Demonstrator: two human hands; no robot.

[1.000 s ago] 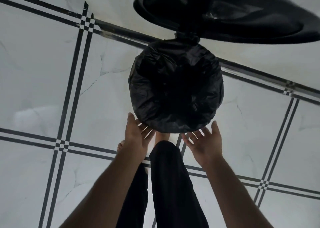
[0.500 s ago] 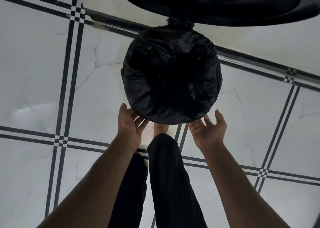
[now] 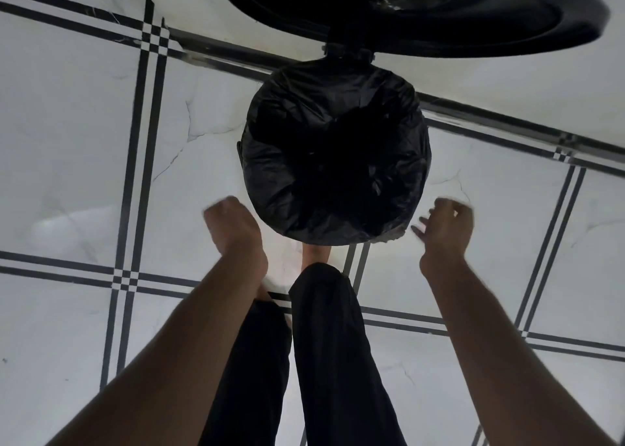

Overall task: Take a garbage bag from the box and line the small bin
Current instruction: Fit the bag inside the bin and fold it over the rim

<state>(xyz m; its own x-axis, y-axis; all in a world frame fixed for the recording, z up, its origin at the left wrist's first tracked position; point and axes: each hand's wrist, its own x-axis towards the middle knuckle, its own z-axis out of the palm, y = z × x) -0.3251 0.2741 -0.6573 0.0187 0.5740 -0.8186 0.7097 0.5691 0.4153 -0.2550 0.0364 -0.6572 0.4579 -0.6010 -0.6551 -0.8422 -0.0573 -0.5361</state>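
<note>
With your fingers curled in and holding nothing, your left hand sits just off the near-left edge of the small bin, back of the hand toward the camera, not touching the plastic as far as the view shows. Your right hand is near the bin's near-right edge, fingers loosely bent and spread a little, motion-blurred; nothing is gripped there either, and there's a visible gap between it and the bin.

The garbage bag is in the bin: black film is folded over the rim all the way round, crumpled, sagging into the dark middle. A small frill of it sticks out at the near-right rim.

The bin's lid stands open at the far side, hinged at the back, underside facing you.

Both forearms are bare and reach forward from the bottom corners. Between them are your legs in black trousers, one bare foot just below the bin's near edge.

The bin stands on the white tiled floor with black double stripes.
</note>
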